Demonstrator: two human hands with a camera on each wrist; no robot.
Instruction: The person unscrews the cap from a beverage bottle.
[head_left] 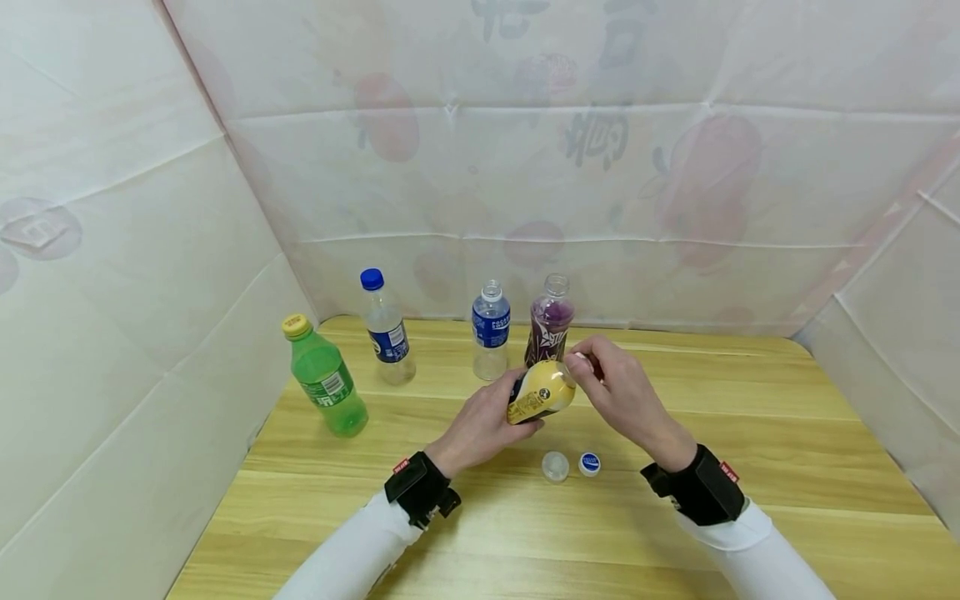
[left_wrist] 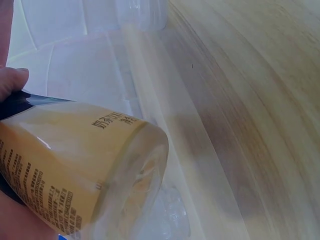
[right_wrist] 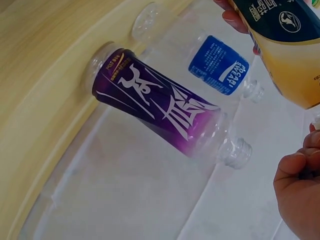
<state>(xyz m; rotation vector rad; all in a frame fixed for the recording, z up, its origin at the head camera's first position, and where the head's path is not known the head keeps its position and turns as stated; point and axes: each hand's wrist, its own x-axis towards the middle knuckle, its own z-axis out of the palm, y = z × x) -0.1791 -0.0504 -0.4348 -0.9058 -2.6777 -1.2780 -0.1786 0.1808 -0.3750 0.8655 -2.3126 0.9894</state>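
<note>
My left hand (head_left: 480, 423) grips a yellow drink bottle (head_left: 543, 392) with a dark band, tilted with its neck toward the right. Curled at that neck, the fingers of my right hand (head_left: 622, 393) pinch a white bottle cap (right_wrist: 316, 123), mostly hidden by them. In the left wrist view the yellow bottle's clear base (left_wrist: 132, 187) faces the camera. Just behind the hands stands a purple-labelled bottle (head_left: 551, 321) without a cap. Beside it is an uncapped clear bottle with a blue label (head_left: 491, 327).
On the table in front of the hands lie a clear cap (head_left: 555, 467) and a white-and-blue cap (head_left: 590, 463). To the left stand a green bottle (head_left: 327, 379) with a yellow cap and a clear bottle (head_left: 387, 333) with a blue cap. Pale cloth walls (head_left: 480, 183) border the table.
</note>
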